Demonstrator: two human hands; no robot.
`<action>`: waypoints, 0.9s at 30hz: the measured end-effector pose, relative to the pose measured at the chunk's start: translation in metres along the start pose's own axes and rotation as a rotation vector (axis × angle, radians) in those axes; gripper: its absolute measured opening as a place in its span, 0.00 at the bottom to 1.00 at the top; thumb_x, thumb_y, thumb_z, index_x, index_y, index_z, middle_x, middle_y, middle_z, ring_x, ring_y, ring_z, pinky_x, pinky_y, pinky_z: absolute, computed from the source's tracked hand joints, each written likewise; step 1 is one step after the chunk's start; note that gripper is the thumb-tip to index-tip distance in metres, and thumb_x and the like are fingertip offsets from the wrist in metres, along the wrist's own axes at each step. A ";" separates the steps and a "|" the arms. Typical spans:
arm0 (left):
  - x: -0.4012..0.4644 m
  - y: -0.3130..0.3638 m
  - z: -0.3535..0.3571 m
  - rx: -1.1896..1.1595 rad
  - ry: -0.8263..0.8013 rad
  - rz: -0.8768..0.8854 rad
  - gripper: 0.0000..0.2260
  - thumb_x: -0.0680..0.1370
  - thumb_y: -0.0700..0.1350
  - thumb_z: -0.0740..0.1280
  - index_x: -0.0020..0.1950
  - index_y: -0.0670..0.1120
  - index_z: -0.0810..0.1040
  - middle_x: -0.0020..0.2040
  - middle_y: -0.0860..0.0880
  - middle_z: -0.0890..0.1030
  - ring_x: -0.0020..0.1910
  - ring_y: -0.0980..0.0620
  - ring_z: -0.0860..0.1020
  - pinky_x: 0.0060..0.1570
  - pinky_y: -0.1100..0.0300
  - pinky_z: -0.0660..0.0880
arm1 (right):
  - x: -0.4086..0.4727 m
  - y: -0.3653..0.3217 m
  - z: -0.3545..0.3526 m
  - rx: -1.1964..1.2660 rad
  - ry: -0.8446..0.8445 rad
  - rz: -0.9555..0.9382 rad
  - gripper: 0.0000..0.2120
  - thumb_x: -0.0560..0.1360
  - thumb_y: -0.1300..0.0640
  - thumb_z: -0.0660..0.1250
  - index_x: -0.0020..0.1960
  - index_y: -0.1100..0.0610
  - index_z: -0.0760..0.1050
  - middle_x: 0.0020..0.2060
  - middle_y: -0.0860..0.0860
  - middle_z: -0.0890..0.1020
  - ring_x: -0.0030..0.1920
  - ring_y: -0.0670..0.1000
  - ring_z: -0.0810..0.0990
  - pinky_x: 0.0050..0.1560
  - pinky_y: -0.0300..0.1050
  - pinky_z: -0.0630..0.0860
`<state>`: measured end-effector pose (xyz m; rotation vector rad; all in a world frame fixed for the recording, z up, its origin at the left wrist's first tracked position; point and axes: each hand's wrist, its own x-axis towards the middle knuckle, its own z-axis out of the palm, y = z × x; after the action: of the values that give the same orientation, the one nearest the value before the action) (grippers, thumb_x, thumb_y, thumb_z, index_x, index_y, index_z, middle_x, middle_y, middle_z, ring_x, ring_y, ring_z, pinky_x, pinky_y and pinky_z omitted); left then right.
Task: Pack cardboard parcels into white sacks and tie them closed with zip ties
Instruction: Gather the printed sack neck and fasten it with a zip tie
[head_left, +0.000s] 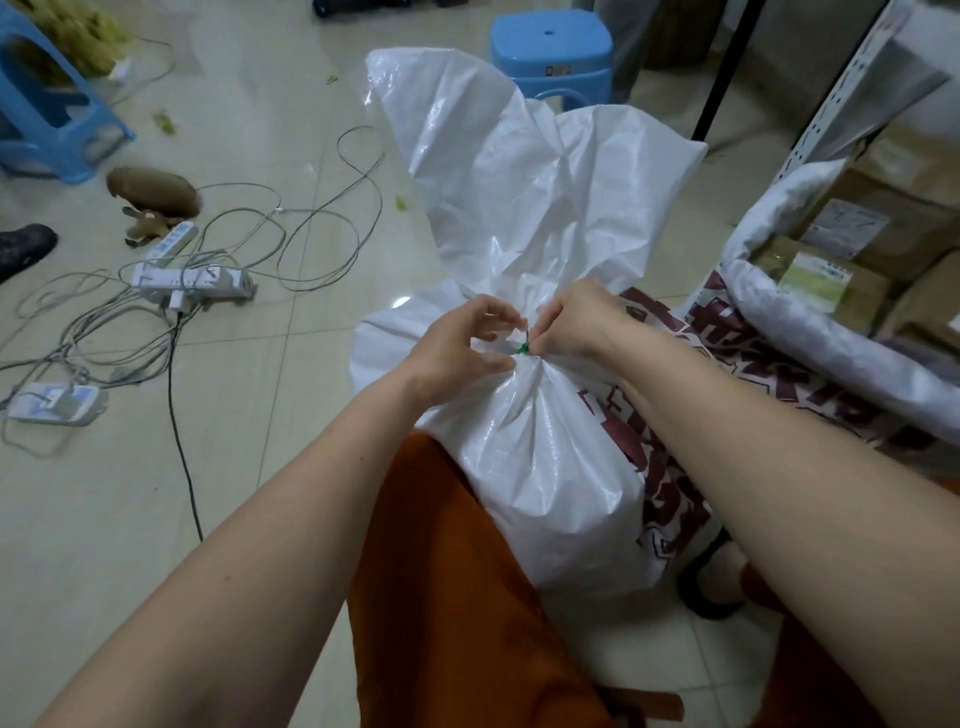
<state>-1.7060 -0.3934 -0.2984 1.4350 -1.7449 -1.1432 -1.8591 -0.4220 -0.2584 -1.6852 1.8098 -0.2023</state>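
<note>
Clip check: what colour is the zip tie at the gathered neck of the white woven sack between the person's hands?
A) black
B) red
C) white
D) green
D: a small green zip tie shows at the cinched neck of the white woven sack, between the left hand and the right hand.

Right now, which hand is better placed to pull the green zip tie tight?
Probably the right hand: it pinches the thin green zip tie at the gathered neck of the white woven sack. The left hand steadies the neck below.
</note>
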 end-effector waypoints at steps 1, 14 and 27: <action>0.001 0.001 0.001 0.036 0.016 0.023 0.19 0.69 0.33 0.73 0.57 0.45 0.75 0.54 0.55 0.80 0.51 0.63 0.76 0.51 0.73 0.71 | -0.001 0.002 0.001 0.013 0.003 0.005 0.12 0.69 0.57 0.70 0.51 0.58 0.81 0.49 0.53 0.83 0.53 0.54 0.80 0.57 0.49 0.77; 0.007 0.007 0.013 0.138 0.116 -0.012 0.19 0.58 0.48 0.72 0.46 0.58 0.76 0.47 0.61 0.82 0.53 0.58 0.79 0.59 0.50 0.72 | -0.013 0.019 -0.003 0.163 0.003 -0.054 0.04 0.69 0.61 0.74 0.38 0.54 0.81 0.35 0.45 0.79 0.40 0.45 0.76 0.42 0.36 0.69; 0.009 0.001 0.018 0.164 0.144 0.010 0.14 0.65 0.38 0.72 0.43 0.55 0.75 0.51 0.58 0.82 0.54 0.56 0.77 0.58 0.53 0.72 | -0.008 0.015 0.002 0.029 0.039 -0.080 0.11 0.71 0.60 0.72 0.31 0.49 0.77 0.33 0.44 0.77 0.47 0.51 0.80 0.49 0.44 0.76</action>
<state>-1.7244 -0.3980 -0.3063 1.5628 -1.7747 -0.8848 -1.8710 -0.4110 -0.2648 -1.7463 1.7606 -0.2958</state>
